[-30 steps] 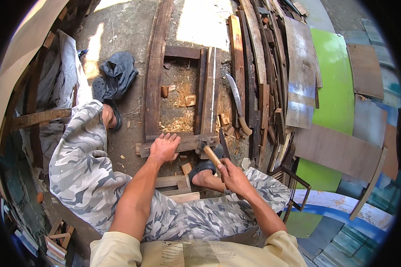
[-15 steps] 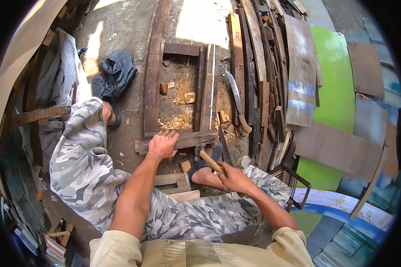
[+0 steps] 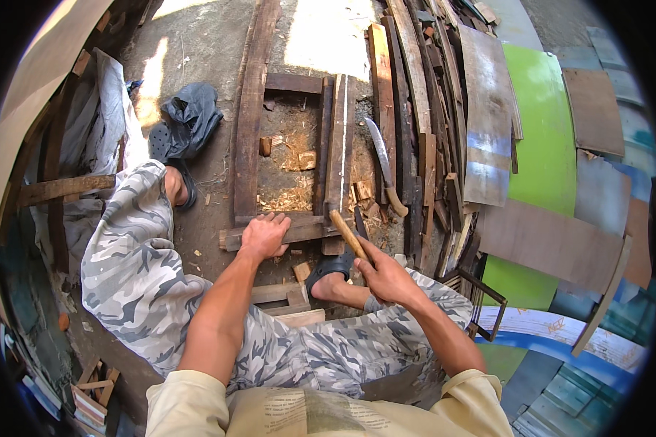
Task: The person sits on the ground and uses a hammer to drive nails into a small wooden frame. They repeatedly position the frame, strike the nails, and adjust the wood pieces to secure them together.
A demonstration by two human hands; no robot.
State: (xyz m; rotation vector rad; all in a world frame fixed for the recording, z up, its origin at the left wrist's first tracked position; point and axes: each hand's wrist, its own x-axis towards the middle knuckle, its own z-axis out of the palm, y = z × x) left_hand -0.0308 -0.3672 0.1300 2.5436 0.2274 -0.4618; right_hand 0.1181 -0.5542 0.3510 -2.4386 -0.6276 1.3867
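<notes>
From my feed I see a pale cream short-sleeved shirt (image 3: 328, 411) at the bottom edge, its fabric creased across the chest, the sleeves ending above the elbows so both forearms are bare. The left hand (image 3: 264, 237) and right hand (image 3: 381, 275) wear no gloves, rings or watch that I can make out. Loose grey-and-white camouflage trousers (image 3: 135, 269) cover both legs, and each foot sits in a dark rubber sandal (image 3: 329, 266).

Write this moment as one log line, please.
left hand: pressing flat on wooden crosspiece | right hand: gripping wooden tool handle | tool head: hidden | long knife: lying on planks, untouched
</notes>
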